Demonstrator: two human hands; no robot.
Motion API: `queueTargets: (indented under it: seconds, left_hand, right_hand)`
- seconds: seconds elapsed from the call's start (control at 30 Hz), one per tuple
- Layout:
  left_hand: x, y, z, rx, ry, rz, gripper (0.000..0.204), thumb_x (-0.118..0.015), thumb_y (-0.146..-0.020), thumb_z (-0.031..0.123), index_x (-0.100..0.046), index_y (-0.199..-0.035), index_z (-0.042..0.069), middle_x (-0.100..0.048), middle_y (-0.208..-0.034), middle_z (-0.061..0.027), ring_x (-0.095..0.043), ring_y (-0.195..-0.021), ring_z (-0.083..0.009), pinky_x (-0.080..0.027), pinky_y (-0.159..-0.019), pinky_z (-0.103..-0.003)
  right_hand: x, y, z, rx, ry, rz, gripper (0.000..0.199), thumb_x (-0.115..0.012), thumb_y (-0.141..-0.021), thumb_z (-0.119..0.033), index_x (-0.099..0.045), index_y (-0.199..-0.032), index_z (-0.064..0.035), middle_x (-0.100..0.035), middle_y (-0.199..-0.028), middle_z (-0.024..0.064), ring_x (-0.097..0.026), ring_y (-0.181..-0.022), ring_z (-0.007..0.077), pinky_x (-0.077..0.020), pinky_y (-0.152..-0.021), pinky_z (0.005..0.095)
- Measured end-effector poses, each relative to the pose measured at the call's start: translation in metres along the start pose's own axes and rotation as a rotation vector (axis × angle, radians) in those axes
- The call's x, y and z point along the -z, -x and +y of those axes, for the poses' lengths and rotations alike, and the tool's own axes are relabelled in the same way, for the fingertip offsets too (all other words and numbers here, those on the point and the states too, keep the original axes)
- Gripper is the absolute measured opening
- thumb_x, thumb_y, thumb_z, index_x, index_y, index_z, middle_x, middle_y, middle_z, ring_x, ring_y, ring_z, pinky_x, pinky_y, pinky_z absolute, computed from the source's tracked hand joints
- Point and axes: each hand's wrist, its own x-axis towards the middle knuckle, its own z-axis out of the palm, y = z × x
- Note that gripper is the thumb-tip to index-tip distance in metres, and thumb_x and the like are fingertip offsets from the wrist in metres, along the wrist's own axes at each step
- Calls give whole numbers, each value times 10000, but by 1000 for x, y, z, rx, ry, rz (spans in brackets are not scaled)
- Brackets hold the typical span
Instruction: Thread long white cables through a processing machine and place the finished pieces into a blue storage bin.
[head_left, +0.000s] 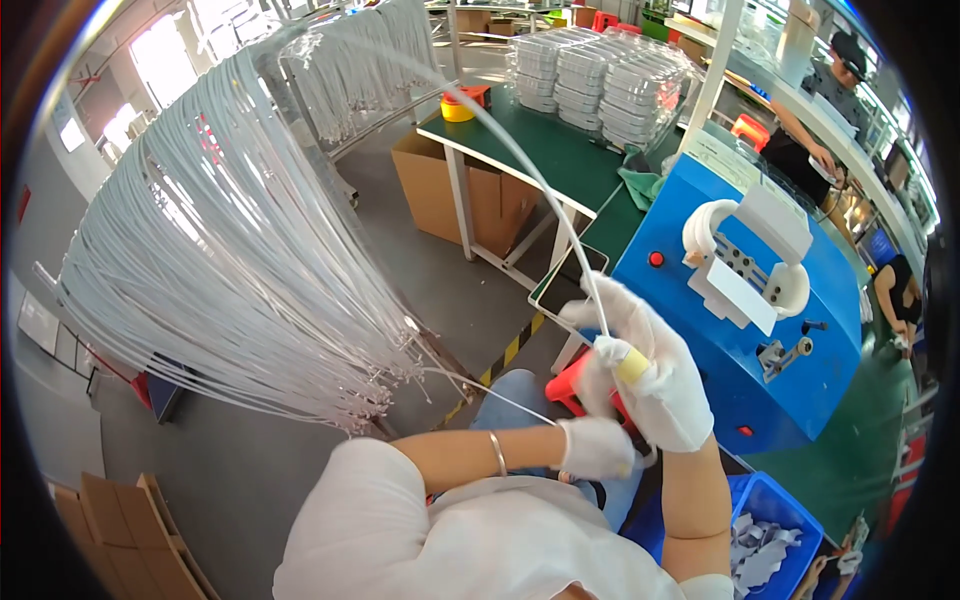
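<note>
My right hand (pixel 655 375), in a white glove with yellow tape around one finger, pinches a white cable (pixel 540 180). This cable arcs up and left to the top of the rack. Lower down, my left hand (pixel 597 447), also gloved, is curled and slightly blurred. A thin white strand (pixel 490 390) runs from the hanging bundle to its wrist, and a short white curve shows past its fingers; its fingertips are hidden. A large bundle of white cables (pixel 220 240) hangs on the rack at my left.
A blue machine (pixel 745 300) with a white reel and red buttons stands at right. Beneath it, a blue bin (pixel 775 500) holds white scraps. Clear plastic trays (pixel 590 80) are stacked on a green table (pixel 560 150). A red stool (pixel 570 385) is near my knees. Other people work at far right.
</note>
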Motion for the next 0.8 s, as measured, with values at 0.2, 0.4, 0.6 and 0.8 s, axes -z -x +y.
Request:
queueTargets:
  seconds: [0.2,0.4,0.6,0.8]
  left_hand:
    - [193,-1,55,-130,419,567,849,-824,-675,324,-398,-1348,31,-595,-803,-52,-598,-737,-149,-475,-620,-270]
    - [268,15,102,-384,928,683,310,-759,-752,160,-655,-924,-76,-575,-629,-54,-519,-530,-111,-416,-493,-212]
    - [244,82,48,-508,1403,953,379,-483,-957,359,-526,-750,45,-370,-485,10,-288,-348,-78,-237,-310,-206]
    - [177,20,74,-70,1208,812,415,-549,-906,446,-550,-921,31,-556,-701,-34,-496,-543,-79,-409,-473,-216]
  right_hand:
    - [51,66,-25,-110,266,140,438,-583,-848,-301,-624,-1024,98,-516,-516,5,-406,-412,38,-304,-400,199]
    - [186,191,65,371,117,-43,564,-538,-906,-322,-431,-1296,71,-507,-517,46,-470,-381,110,-341,-328,256]
    - [236,253,87,553,-801,238,576,-398,-982,-370,-301,-1404,10,-584,-664,86,-307,-356,110,-422,-438,240]
    - [151,194,16,496,907,1372,365,-438,-979,-188,-524,-1278,2,-431,-1395,141,-478,-1218,232,-382,-1015,313]
